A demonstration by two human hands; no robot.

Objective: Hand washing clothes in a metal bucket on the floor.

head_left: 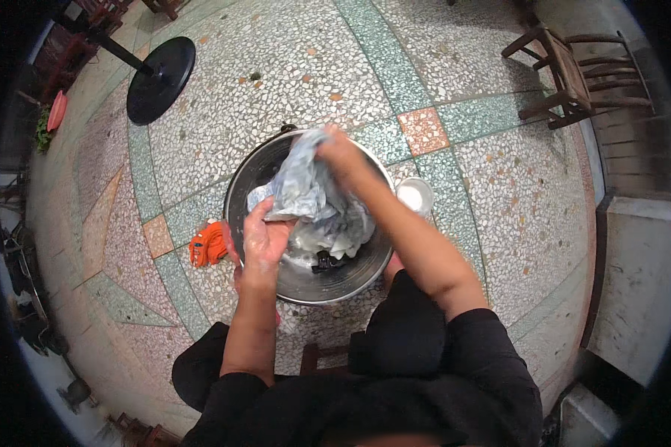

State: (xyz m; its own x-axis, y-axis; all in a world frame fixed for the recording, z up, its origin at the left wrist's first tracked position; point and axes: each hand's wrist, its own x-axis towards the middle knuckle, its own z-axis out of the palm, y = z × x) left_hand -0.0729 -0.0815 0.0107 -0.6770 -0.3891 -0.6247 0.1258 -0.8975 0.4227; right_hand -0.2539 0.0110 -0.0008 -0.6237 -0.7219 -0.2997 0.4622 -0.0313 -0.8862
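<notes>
A round metal basin (235, 164) stands on the floor in front of my knees. Above and inside it hangs a wet, bunched pale blue-grey cloth (306, 179), perhaps a garment. My right hand (341, 158), slightly blurred, grips the cloth's upper end over the basin's far side. Lower down, at the left, my left hand (265, 240) is closed on the cloth's edge, thumb upward, with its palm wet. Rumpled folds of cloth spread over the basin's middle, next to whitish suds. A small dark thing (325, 261) shows below them.
A bundled orange cloth (209, 244) lies left of the basin, and a whitish tub (414, 196) stands at its right. Farther off are a black round stand base (162, 80) and a wooden chair (566, 74). A pale low wall (634, 276) runs along the right.
</notes>
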